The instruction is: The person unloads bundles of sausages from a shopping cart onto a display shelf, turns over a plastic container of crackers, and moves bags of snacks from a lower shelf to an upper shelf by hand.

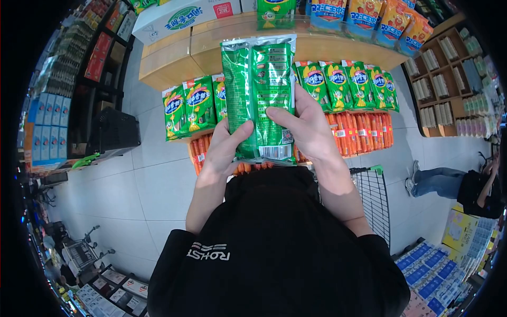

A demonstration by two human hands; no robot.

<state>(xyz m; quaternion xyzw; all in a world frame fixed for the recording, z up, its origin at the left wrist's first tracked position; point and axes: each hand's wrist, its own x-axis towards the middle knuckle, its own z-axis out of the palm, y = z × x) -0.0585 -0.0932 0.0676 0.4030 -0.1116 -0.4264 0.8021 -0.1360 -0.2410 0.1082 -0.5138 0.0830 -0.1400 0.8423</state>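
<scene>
Both of my hands hold a large green bag (pixel 244 79), its printed back with a barcode turned up toward the camera. My left hand (pixel 224 148) grips the lower left edge, the thumb lying across the front. On the right side, my right hand (pixel 306 124) is wrapped round the edge with its thumb on the printed panel. The fingers behind the bag are hidden. Beyond it, similar green bags (pixel 199 103) stand in a row on a display, with more green bags (pixel 359 87) to the right. Orange-red packs (pixel 364 134) fill the tier below them.
A wooden shelf (pixel 163 58) carries a white box (pixel 185 21) and orange-blue bags (pixel 364 16). A wire shopping cart (pixel 374 198) is close on my right. Another person (pixel 478 193) stands at the far right. Stocked shelves line both sides; another cart (pixel 82 254) is lower left.
</scene>
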